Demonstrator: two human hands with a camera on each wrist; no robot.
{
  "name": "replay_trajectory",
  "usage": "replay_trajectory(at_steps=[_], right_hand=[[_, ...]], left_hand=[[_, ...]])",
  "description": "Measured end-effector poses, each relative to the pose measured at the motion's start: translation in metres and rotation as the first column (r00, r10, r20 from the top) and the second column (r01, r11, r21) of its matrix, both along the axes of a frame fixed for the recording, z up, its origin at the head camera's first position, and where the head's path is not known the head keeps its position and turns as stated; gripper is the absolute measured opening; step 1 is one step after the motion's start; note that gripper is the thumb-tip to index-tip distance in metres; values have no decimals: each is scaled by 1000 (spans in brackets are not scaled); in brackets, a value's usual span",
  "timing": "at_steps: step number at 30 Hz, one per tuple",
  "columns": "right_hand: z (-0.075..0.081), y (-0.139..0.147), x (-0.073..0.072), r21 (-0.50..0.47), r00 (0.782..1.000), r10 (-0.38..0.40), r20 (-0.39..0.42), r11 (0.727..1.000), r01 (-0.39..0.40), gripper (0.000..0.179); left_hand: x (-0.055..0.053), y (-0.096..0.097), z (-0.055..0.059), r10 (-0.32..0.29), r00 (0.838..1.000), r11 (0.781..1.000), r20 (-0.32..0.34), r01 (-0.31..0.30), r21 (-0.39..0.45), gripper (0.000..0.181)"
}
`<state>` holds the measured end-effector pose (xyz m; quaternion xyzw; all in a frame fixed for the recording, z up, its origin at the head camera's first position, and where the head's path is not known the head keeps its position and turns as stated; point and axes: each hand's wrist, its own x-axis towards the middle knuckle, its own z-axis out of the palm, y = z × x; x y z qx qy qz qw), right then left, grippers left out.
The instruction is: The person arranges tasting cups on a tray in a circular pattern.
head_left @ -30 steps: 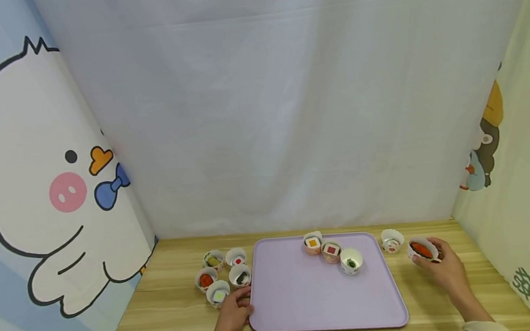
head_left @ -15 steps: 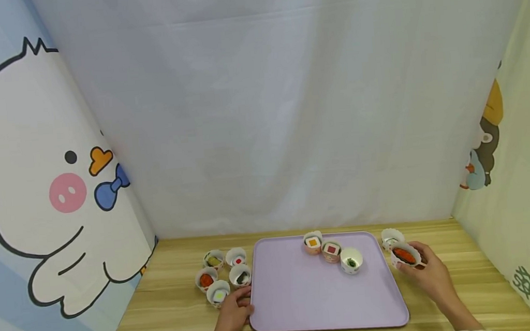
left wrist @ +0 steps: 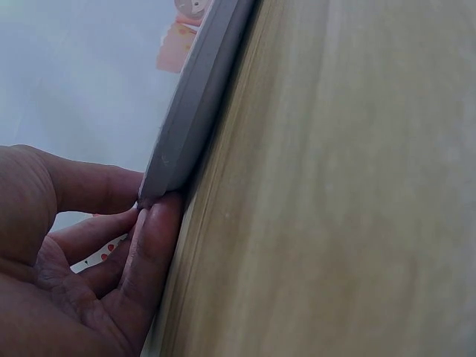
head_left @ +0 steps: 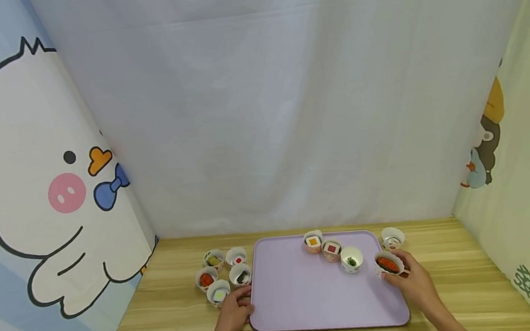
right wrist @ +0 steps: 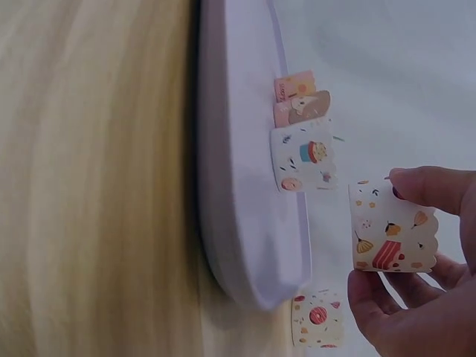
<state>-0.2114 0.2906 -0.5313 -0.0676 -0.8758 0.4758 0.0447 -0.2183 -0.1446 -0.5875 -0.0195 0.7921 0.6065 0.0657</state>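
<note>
Seemingly mid-placement, my right hand (head_left: 415, 281) pinches a cup (right wrist: 390, 229) above the tray (head_left: 322, 302) (left hand (head_left: 232, 312) pinching its edge), probably needing level lowering.

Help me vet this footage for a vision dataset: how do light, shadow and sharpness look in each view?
Head: fairly even light, soft shading in the folds of the backdrop; left wrist: dimmer, the table smeared, the left hand clearer; right wrist: table grain blurred, dark shadow beside the tray, prints on the held cup readable.
</note>
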Motion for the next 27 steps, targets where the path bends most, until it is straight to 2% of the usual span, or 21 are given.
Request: replay_trajectory(at_steps=[13, 27], right_hand=[[-18, -25, 2, 62, 999, 34, -17, 998, -33, 67], [-31, -46, 0, 37, 997, 71, -38, 997, -70, 65]], left_hand=[[1, 1, 2, 0, 1000, 1000, -1, 0, -12, 53], [1, 0, 2, -14, 1000, 1000, 12, 14, 1, 52]])
